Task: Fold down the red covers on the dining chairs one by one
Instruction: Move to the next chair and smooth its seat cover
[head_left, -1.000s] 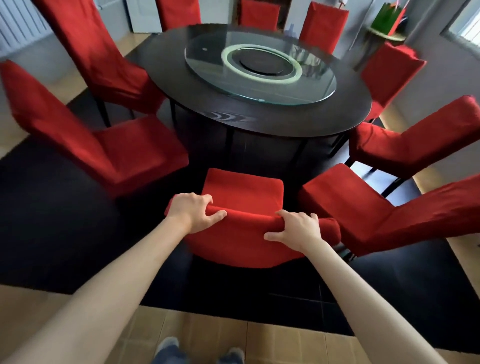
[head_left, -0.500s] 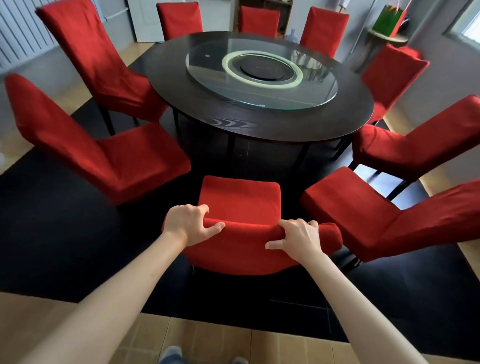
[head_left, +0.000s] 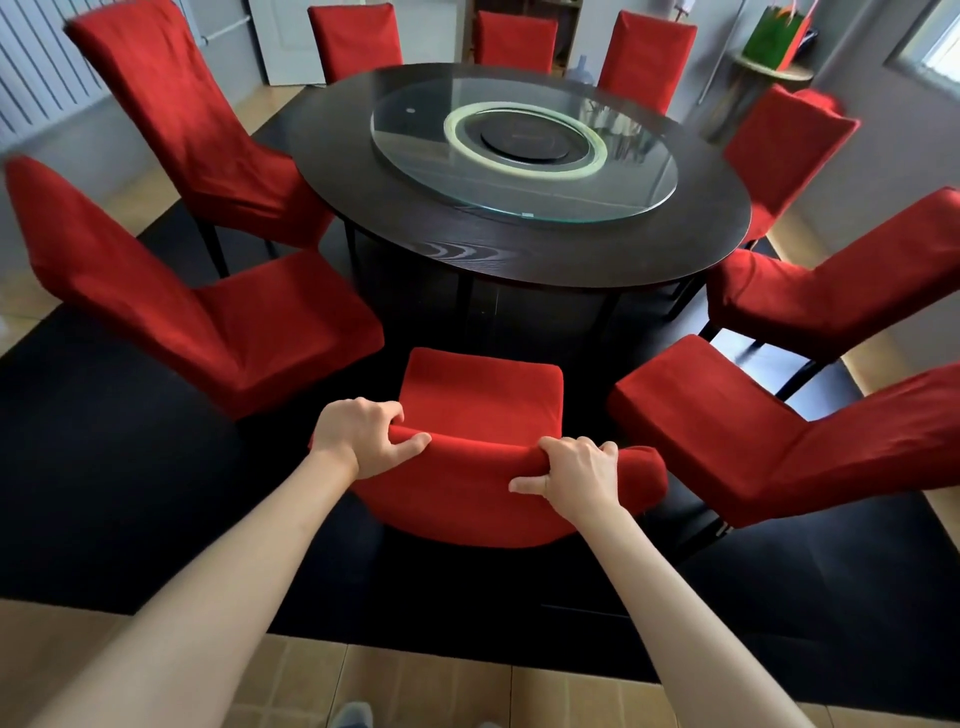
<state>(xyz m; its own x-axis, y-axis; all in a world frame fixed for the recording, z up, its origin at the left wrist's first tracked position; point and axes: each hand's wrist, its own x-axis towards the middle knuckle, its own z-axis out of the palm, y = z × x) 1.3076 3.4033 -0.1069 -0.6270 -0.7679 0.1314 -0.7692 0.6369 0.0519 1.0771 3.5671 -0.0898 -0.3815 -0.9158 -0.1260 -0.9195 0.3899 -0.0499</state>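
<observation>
Right in front of me stands a dining chair in a red cover (head_left: 483, 405), its seat pointing at the table. The cover's top edge is bunched into a thick roll (head_left: 478, 457) along the backrest. My left hand (head_left: 363, 436) grips the left end of that roll, fingers curled over it and thumb in front. My right hand (head_left: 576, 475) grips the roll right of centre, fingers over the top. Below the roll the red cloth still wraps the back.
A round dark table (head_left: 519, 254) with a glass turntable (head_left: 524, 150) fills the middle. Several more red-covered chairs ring it, the nearest at left (head_left: 208, 332) and right (head_left: 753, 436). A black rug (head_left: 130, 493) lies underfoot. A small stand (head_left: 769, 73) is at back right.
The view has tilted up and pulled back slightly, so the table sits lower in view. Both hands keep the same grip on the rolled cover, which looks little changed.
</observation>
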